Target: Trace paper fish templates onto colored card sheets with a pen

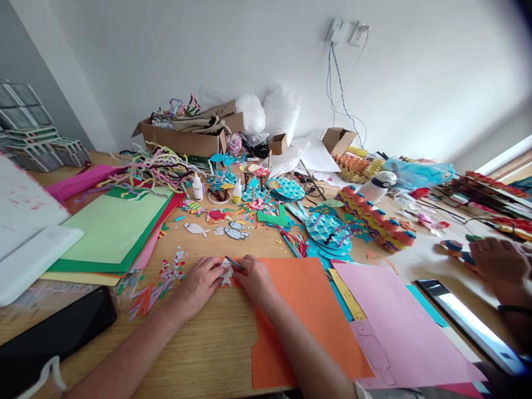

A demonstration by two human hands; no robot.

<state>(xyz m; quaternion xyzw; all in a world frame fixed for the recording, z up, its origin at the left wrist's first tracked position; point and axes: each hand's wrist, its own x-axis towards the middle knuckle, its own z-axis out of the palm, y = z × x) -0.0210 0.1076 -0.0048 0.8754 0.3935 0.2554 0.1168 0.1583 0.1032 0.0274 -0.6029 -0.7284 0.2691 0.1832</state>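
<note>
A small white paper fish [226,272] lies over the left edge of a sheet of orange paper [303,310]. From the left, my left hand [203,281] holds it down with bent fingertips. A dark pen or pencil [235,263] is pinched in my right hand [254,280], its tip at the fish's top end. My right forearm crosses the orange sheet. Several cut-out paper fish [236,230] lie just beyond my hands. Left of my left hand are small paper scraps [172,266] and thin paper strips [145,299].
Pink paper [399,316] with a drawn fish lies right, beside a tablet or phone [469,321]. Another person's hand [499,260] rests at far right. Coloured sheets [116,227] and a black phone [58,327] lie left. Glue bottles [197,187] and blue paper crafts [326,230] stand behind.
</note>
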